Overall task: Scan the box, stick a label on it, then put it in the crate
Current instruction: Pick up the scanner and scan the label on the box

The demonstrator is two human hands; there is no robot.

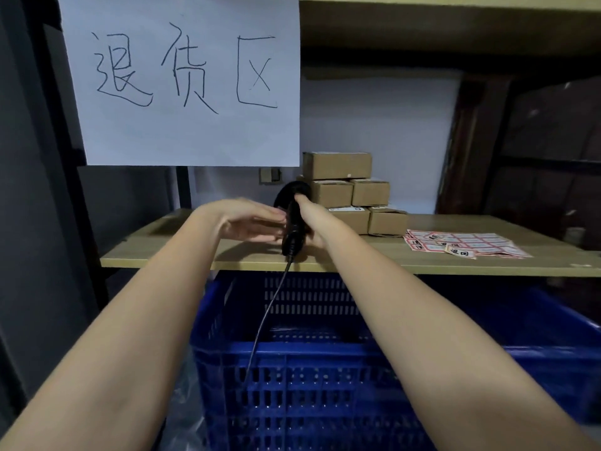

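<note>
The right hand is clenched around the handle of a black handheld barcode scanner, thumb up along its back, holding it upright above the front part of a light wooden shelf board. A thin black cable hangs from the scanner's base and runs toward 7 o'clock, crossing in front of a blue perforated plastic crate that stands below the shelf. The left hand is empty, fingers extended flat and together, palm turned toward the scanner, fingertips just beside its handle at 9 o'clock of it; whether they touch it cannot be told. The task items, small brown cardboard boxes, are stacked in three tiers on the shelf at 2 o'clock of the scanner, against a pale back wall; two of them carry white printed labels on top. No box is held in either hand. A sheet of red-and-white rectangular stickers lies flat on the shelf at 3 o'clock of the hands, well apart from them, with a few stickers partly peeled and curled at its near edge. A large white paper sign with handwritten black characters hangs at 11 o'clock, above the left hand.
</note>
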